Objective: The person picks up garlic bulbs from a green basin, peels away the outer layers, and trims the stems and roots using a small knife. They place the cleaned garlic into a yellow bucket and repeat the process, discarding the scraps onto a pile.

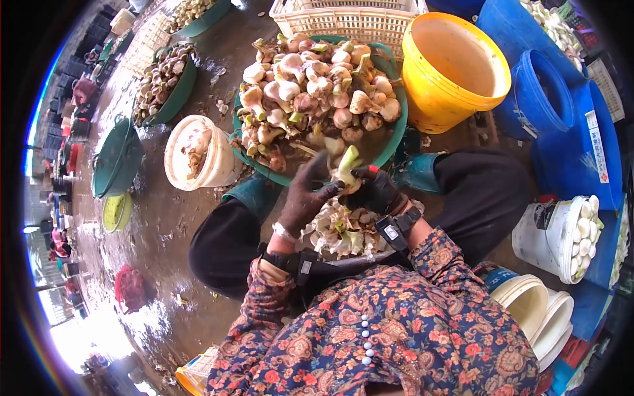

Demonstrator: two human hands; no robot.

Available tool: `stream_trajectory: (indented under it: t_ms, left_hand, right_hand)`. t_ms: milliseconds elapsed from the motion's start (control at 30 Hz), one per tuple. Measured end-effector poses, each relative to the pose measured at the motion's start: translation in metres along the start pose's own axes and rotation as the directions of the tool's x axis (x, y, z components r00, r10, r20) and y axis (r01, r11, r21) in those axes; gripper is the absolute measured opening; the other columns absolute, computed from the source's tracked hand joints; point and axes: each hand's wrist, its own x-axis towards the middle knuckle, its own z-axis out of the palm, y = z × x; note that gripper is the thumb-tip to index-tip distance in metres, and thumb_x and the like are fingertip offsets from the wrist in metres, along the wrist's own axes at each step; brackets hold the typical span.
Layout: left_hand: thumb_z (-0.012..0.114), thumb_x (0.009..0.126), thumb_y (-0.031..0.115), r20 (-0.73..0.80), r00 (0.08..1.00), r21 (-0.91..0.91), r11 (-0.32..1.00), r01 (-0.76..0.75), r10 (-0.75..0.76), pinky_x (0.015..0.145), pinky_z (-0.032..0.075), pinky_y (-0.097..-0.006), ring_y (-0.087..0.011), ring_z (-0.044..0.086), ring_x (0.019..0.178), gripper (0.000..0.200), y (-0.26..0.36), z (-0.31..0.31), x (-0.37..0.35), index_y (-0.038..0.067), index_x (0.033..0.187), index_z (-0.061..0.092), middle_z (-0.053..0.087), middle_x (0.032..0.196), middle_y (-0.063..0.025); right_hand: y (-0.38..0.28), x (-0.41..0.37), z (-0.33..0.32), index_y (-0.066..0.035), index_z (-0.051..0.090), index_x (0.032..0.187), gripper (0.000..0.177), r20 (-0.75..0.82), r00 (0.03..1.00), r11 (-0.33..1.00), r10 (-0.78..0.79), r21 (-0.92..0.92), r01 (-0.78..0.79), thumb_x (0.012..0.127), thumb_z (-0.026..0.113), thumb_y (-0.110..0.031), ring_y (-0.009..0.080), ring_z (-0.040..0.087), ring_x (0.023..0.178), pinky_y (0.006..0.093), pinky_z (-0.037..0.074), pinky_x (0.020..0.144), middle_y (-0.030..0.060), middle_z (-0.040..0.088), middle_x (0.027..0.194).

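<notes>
Both hands wear dark gloves and meet over the near rim of a green basin heaped with garlic bulbs. My right hand is closed round a garlic bulb whose pale green stem points up. My left hand is at the bulb's left side, its thumb reaching toward it and its fingers raised and partly spread. Below the hands, a container between the legs holds loose garlic peelings.
A white bucket with peelings stands left of the basin, a yellow bucket right of it. A white crate is behind. Blue tubs and a bucket of peeled garlic line the right. Green basins stand left.
</notes>
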Motion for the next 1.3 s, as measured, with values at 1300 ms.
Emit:
stream_trajectory:
  t_ms: [1300]
  left_hand:
    - [0.073,0.071,0.002,-0.027,0.999,0.134,0.99,0.035,-0.032,0.067,0.046,-0.0237,-0.0114,0.055,0.076,0.023,0.031,0.005,-0.019,0.0,0.089,0.06,0.055,0.09,-0.0036]
  right_hand:
    - [-0.012,0.0,0.011,-0.004,0.064,0.099,0.022,-0.001,0.913,0.688,-0.409,-0.657,0.308,0.081,0.067,-0.016,0.0061,0.052,0.083,0.0236,0.043,0.076,-0.0013,0.062,0.089]
